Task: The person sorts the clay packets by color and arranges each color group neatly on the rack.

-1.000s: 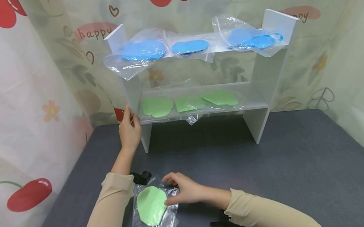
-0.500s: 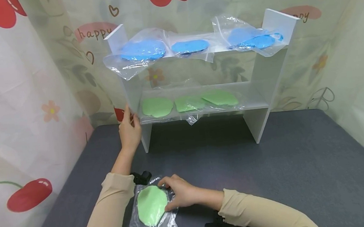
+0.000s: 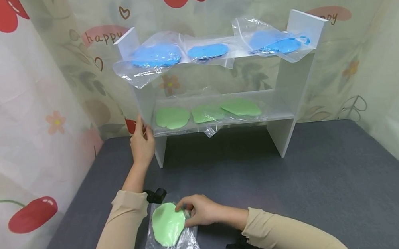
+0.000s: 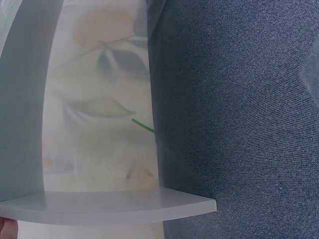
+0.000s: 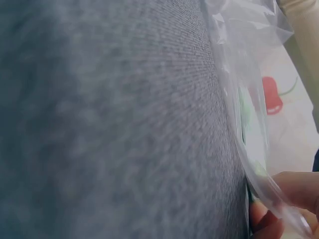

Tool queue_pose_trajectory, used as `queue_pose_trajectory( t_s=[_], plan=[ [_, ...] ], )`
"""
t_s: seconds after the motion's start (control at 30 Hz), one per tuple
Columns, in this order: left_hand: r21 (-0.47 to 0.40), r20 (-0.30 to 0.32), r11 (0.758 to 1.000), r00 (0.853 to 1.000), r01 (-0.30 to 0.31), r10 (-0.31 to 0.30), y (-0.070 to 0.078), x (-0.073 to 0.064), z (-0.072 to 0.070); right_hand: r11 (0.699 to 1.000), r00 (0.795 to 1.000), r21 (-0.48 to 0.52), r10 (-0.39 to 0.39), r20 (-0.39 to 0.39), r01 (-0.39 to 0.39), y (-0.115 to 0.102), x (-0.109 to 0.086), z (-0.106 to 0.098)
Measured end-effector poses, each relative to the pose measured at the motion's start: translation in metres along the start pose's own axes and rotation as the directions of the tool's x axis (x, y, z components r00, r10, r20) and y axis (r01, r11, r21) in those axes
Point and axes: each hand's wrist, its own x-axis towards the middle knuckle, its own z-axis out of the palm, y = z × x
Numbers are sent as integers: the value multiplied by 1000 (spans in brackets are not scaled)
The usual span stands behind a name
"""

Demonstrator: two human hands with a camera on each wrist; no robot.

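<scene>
In the head view my right hand (image 3: 202,210) pinches the right edge of a clear plastic bag holding a flat, rounded light-green piece (image 3: 168,225). The right wrist view shows my fingers (image 5: 299,189) gripping the film of this bag (image 5: 244,99) close to the dark table. My left hand (image 3: 142,148) touches the left side panel of a white two-tier shelf (image 3: 282,80), fingers pointing up along it. A sliver of that hand (image 4: 8,229) appears beside the white panel (image 4: 109,206) in the left wrist view.
Several bagged green pieces (image 3: 172,117) lie on the lower shelf board. On the top board sit bagged blue pieces (image 3: 208,51), some bag ends hanging over its front. A dark grey table (image 3: 335,183) spreads below, with patterned curtains (image 3: 42,135) around.
My right hand has come in on the bag's edge and now pinches it; the bag and its green piece have shifted slightly. My left hand has stayed at the shelf.
</scene>
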Motion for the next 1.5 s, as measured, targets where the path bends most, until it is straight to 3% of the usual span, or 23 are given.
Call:
queue_pose_trajectory(
  t_s=[0.27, 0.47, 0.67, 0.9, 1.5],
  plan=[
    [13, -15, 1000, 1000, -16, 16, 0, 0, 0, 988, 999, 150, -31, -15, 33, 8, -6, -7],
    [7, -17, 1000, 1000, -13, 13, -1, 0, 1, 980, 996, 176, -86, -31, 90, 15, -8, -14],
    [0, -6, 1000, 1000, -3, 3, -2, 0, 1, 965, 1000, 261, -28, 14, 24, 18, -14, -23],
    [-9, -2, 1000, 1000, 5, -5, -1, 0, 1, 945, 999, 323, 51, -2, -47, 26, -19, -29],
    [3, -1, 1000, 1000, -5, 5, 0, -1, 1, 937, 972, 346, 133, -192, -60, 36, -36, -51]
  ],
)
